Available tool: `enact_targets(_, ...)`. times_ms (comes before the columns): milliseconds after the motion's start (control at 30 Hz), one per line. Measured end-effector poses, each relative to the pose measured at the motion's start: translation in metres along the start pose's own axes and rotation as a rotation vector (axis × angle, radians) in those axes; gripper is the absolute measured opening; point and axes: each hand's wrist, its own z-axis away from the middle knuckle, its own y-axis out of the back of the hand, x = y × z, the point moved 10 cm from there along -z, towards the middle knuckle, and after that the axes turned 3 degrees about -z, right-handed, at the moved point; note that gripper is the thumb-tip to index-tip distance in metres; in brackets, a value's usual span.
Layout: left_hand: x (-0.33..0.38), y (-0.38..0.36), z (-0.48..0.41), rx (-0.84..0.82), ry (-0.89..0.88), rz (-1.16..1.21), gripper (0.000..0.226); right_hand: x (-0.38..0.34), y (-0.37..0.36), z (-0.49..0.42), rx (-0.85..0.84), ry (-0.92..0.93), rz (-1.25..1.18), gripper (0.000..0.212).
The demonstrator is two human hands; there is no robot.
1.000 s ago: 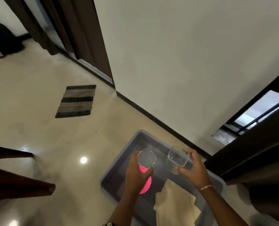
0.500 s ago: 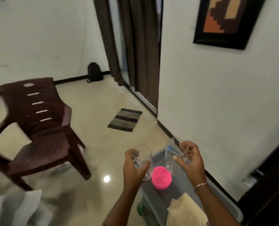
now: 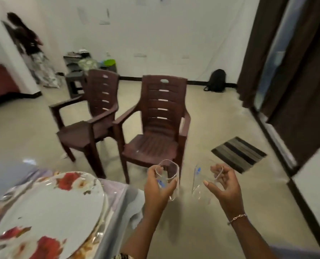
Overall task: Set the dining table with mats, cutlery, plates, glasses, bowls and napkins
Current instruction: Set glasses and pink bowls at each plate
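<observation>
Left hand: the left hand (image 3: 158, 186) is curled round a glass, thumb on the near side and fingers wrapped behind it.
Left glass: the clear left glass (image 3: 171, 171) is held in the air just off the table corner, tilted, with a small blue sticker on its wall; it is empty and the floor shows through it.
Right hand: the right hand (image 3: 224, 186) pinches a second glass between thumb and curled fingers; a thin bracelet (image 3: 237, 217) sits on the wrist.
Right glass: the right glass (image 3: 200, 182) is also clear, empty and tilted, with a blue sticker near its upper edge, held over the floor, apart from the left glass.
Table: the table (image 3: 118, 195) fills the lower left, covered with a cloth.
Plate: a white plate (image 3: 49, 212) with red flowers at its rim lies on the table; its centre is bare.
Chairs: two brown plastic chairs (image 3: 159, 124) stand side by side beyond the glasses.
Floor: a striped floor mat (image 3: 238, 154) lies to the right, near the dark curtains (image 3: 258, 43).
</observation>
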Motion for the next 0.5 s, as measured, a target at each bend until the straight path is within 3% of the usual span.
enact_targets(233,-0.039,0.102,-0.089,0.271,0.061,-0.039,0.049,0.001,-0.149,-0.093,-0.253,0.011,-0.091,0.056)
enact_targets(500,-0.089,0.154,-0.161,0.44,0.183,-0.115,0.053,0.022,-0.281,-0.183,-0.524,0.025,-0.16,0.056)
